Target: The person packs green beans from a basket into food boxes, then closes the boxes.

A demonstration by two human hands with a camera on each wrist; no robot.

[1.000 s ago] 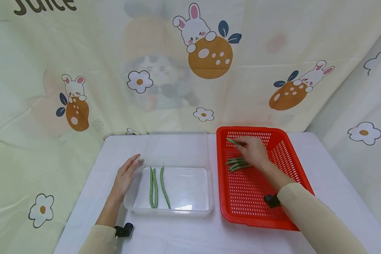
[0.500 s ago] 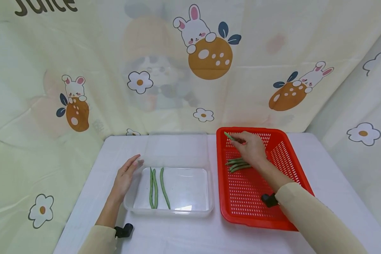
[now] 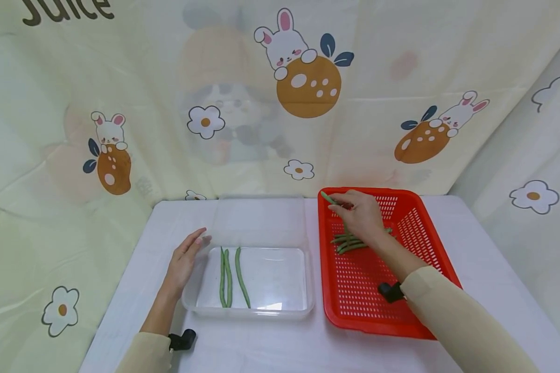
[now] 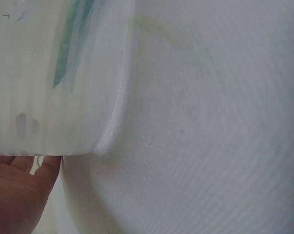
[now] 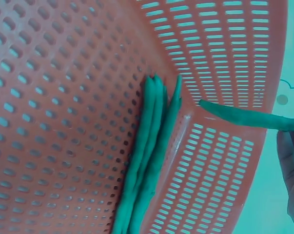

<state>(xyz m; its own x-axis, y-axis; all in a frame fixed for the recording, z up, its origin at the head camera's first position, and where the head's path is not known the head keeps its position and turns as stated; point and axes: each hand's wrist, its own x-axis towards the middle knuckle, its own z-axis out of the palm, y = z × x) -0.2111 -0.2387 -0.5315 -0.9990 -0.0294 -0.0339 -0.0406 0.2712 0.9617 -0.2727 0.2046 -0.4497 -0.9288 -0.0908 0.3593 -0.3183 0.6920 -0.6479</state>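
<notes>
My right hand (image 3: 361, 215) pinches one green bean (image 5: 249, 118) between thumb and fingers, up over the back left part of the red basket (image 3: 329, 290). Beneath it, several more green beans (image 3: 347, 242) lie together on the basket floor; the right wrist view shows them side by side along one wall. My left hand (image 3: 183, 261) rests at the left side of the clear plastic box (image 3: 247, 312), fingers straight against its wall. Inside that box, 3 green beans (image 3: 228, 277) lie lengthwise in its left half. The left wrist view catches some fingers (image 4: 50, 170) at the box's edge.
The box's clear lid (image 3: 261, 217) extends behind it on the white tabletop (image 3: 242, 347). A patterned curtain (image 3: 242, 155) hangs along the back and sides. Box and basket stand side by side with a narrow gap.
My right hand has moved left and slightly up with the pinched green bean, toward the basket's back left corner. The left hand and the box stay put.
</notes>
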